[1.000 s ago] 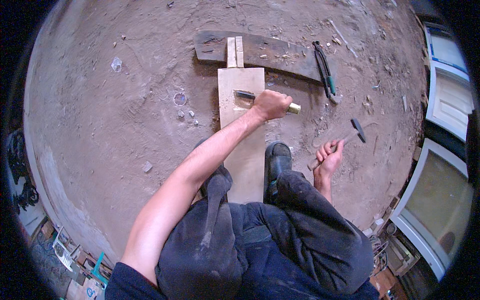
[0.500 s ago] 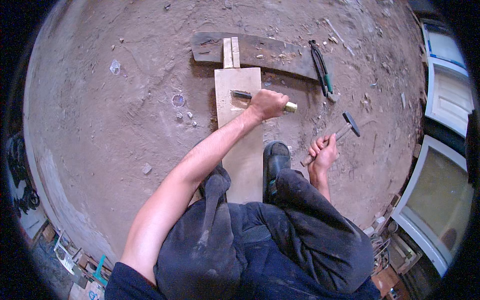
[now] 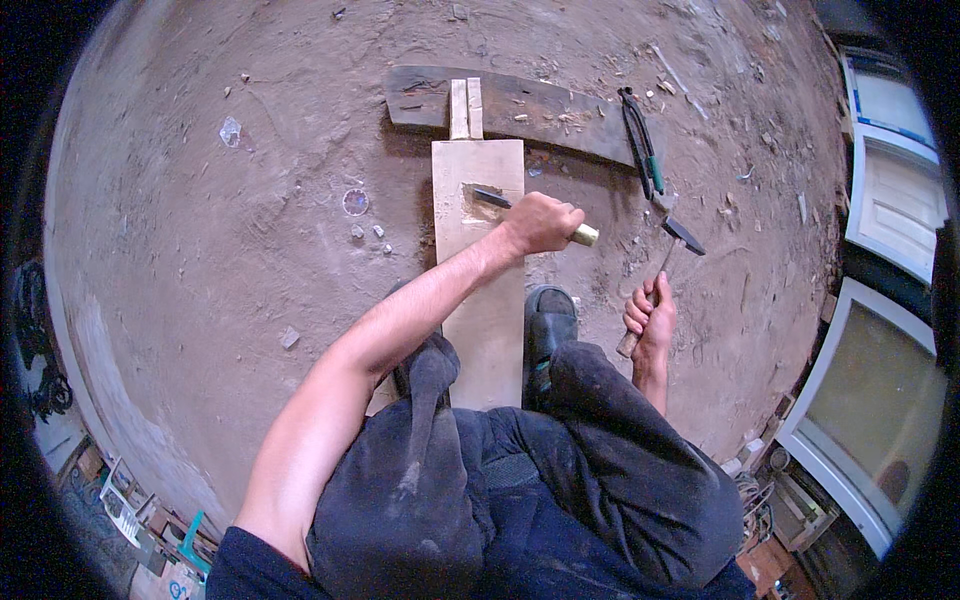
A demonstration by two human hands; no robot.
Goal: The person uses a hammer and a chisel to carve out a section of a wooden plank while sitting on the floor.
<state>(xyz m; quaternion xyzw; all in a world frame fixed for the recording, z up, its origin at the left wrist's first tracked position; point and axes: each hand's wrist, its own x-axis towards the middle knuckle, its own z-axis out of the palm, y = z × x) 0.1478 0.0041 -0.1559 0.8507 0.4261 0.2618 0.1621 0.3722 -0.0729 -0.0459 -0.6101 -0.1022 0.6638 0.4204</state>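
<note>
A pale wooden board [image 3: 487, 300] lies on the dirt floor, pinned under my black shoe [image 3: 548, 325]. My left hand [image 3: 540, 221] grips a chisel [image 3: 585, 235] whose dark blade rests in a shallow notch [image 3: 482, 204] cut near the board's far end. My right hand [image 3: 648, 320] holds a hammer [image 3: 672, 244] by its wooden handle, raised to the right of the chisel's butt, head pointing up and away.
A dark curved plank [image 3: 520, 104] lies across the far end of the board, with two thin wood strips [image 3: 466, 108] on it. Green-handled pliers [image 3: 642, 150] rest on the ground at right. White window frames [image 3: 890, 200] lean along the right edge.
My right hand has lifted the hammer higher and swung its head closer to the chisel's butt. The left hand stays on the chisel at the notch.
</note>
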